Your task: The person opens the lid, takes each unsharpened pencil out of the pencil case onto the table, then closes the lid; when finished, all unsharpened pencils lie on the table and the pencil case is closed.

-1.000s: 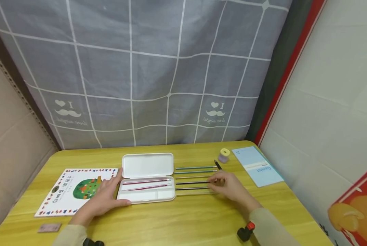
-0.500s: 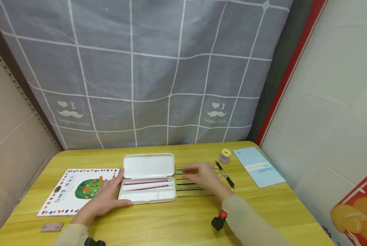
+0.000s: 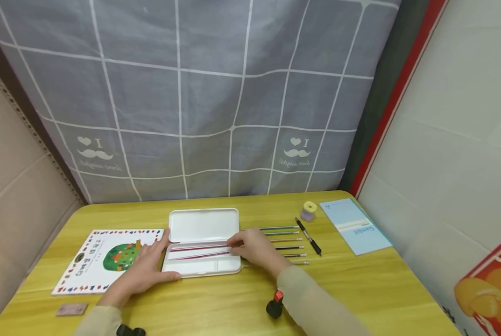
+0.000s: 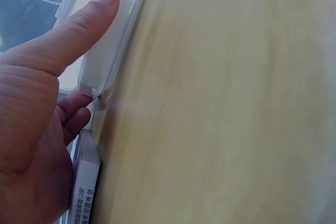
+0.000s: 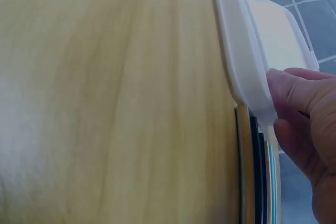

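Note:
A white pencil case (image 3: 204, 226) lies open on the table, its lid folded back. Two dark red pencils (image 3: 200, 255) lie inside it, slightly apart at their left ends. My left hand (image 3: 143, 268) holds the left end of the case, thumb along the front corner, fingers at the back. My right hand (image 3: 256, 249) is over the right end of the case, thumb and index close together at the red pencils' right ends. In the right wrist view those fingertips (image 5: 278, 80) hide whatever is between them. Several pencils (image 3: 284, 233) lie in a row right of the case, partly under that hand.
A black pen (image 3: 309, 237) lies right of the pencil row, with a yellow and purple round container (image 3: 308, 211) behind it. A blue notebook (image 3: 354, 226) is at far right. A picture book (image 3: 103, 261) and a small pinkish block (image 3: 71, 309) are at left.
My right hand has moved left from the right ends of the row, across the pencils, to the right end of the case. The left hand has stayed on the case.

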Demonstrator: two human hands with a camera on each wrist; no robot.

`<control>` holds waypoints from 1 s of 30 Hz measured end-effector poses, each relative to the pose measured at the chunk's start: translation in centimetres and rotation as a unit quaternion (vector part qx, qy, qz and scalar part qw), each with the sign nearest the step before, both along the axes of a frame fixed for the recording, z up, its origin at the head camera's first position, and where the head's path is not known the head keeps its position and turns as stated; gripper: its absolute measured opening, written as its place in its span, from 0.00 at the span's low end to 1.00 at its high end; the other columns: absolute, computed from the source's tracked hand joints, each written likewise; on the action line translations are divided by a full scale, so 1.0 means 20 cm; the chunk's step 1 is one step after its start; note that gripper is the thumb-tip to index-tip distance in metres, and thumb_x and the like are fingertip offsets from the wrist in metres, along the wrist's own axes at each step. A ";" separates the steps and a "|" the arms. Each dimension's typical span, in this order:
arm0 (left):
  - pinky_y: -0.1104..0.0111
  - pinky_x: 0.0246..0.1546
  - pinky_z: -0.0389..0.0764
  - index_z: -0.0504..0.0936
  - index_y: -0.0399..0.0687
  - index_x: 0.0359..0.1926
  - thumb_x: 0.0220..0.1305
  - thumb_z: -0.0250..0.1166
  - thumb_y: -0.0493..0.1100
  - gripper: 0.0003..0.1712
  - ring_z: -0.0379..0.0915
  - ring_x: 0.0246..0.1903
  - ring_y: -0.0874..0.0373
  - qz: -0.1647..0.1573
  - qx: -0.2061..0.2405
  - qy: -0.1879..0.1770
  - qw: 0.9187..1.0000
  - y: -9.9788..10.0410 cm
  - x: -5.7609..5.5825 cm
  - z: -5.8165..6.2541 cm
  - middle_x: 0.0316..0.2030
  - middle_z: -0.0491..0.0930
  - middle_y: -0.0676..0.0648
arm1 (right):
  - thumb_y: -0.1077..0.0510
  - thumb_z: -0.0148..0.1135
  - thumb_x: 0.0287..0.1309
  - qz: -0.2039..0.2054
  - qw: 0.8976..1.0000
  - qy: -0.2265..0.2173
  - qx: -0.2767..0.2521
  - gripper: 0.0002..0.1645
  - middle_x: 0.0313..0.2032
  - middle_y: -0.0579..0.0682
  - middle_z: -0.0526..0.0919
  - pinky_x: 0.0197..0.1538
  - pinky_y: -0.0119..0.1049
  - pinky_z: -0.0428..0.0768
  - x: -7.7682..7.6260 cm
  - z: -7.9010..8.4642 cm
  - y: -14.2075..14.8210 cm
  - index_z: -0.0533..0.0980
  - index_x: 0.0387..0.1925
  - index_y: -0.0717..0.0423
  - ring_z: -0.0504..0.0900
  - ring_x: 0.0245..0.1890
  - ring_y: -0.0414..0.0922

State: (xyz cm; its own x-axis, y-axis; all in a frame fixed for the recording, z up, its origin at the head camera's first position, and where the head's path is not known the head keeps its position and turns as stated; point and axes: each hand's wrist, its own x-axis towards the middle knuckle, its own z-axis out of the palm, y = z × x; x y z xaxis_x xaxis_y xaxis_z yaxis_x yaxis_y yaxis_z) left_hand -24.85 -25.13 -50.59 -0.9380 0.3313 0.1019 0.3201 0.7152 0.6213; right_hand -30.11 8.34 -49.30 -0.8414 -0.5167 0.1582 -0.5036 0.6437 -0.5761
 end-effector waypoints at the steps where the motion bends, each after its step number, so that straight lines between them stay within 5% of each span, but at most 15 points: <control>1: 0.26 0.70 0.37 0.38 0.41 0.84 0.51 0.81 0.63 0.77 0.45 0.75 0.21 0.001 0.001 -0.001 1.000 0.00 0.00 0.00 0.70 0.71 0.32 | 0.57 0.74 0.63 0.002 1.000 0.005 0.012 0.09 0.40 0.40 0.92 0.44 0.26 0.83 0.00 0.00 -0.01 0.91 0.46 0.49 0.86 0.40 0.32; 9: 0.26 0.70 0.35 0.37 0.45 0.85 0.52 0.80 0.64 0.77 0.42 0.75 0.21 0.002 0.000 -0.011 1.000 0.00 -0.01 0.00 0.73 0.68 0.32 | 0.55 0.72 0.66 0.034 0.988 0.084 0.125 0.07 0.40 0.38 0.91 0.49 0.27 0.84 0.01 0.01 -0.07 0.92 0.43 0.43 0.87 0.42 0.34; 15: 0.26 0.70 0.37 0.38 0.43 0.84 0.51 0.81 0.63 0.77 0.45 0.75 0.21 0.001 -0.002 -0.007 1.000 0.00 0.00 0.01 0.72 0.69 0.32 | 0.55 0.72 0.66 0.052 0.979 0.104 0.167 0.07 0.39 0.36 0.90 0.49 0.28 0.83 0.01 0.02 -0.11 0.92 0.41 0.41 0.87 0.42 0.33; 23: 0.27 0.71 0.37 0.38 0.43 0.84 0.51 0.80 0.65 0.77 0.44 0.75 0.22 0.002 -0.006 -0.002 1.000 -0.02 0.00 -0.02 0.72 0.69 0.33 | 0.55 0.72 0.66 0.049 0.987 0.102 0.116 0.07 0.40 0.37 0.90 0.49 0.27 0.83 0.02 0.01 -0.09 0.91 0.43 0.43 0.86 0.43 0.34; 30: 0.26 0.70 0.37 0.38 0.45 0.85 0.52 0.79 0.66 0.77 0.44 0.75 0.22 0.000 -0.004 0.003 1.000 -0.02 -0.01 -0.02 0.72 0.69 0.33 | 0.59 0.71 0.67 0.043 0.995 0.095 0.003 0.07 0.42 0.41 0.90 0.47 0.31 0.84 0.02 0.04 0.03 0.91 0.44 0.48 0.85 0.43 0.36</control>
State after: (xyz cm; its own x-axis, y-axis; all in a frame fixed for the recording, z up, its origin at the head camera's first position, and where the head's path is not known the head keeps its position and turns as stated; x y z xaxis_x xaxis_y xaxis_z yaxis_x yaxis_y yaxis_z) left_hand -25.10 -25.49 -51.08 -0.9372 0.3327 0.1048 0.3242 0.7199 0.6137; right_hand -29.73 8.91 -48.44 -0.7495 -0.5860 0.3080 -0.6563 0.5969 -0.4615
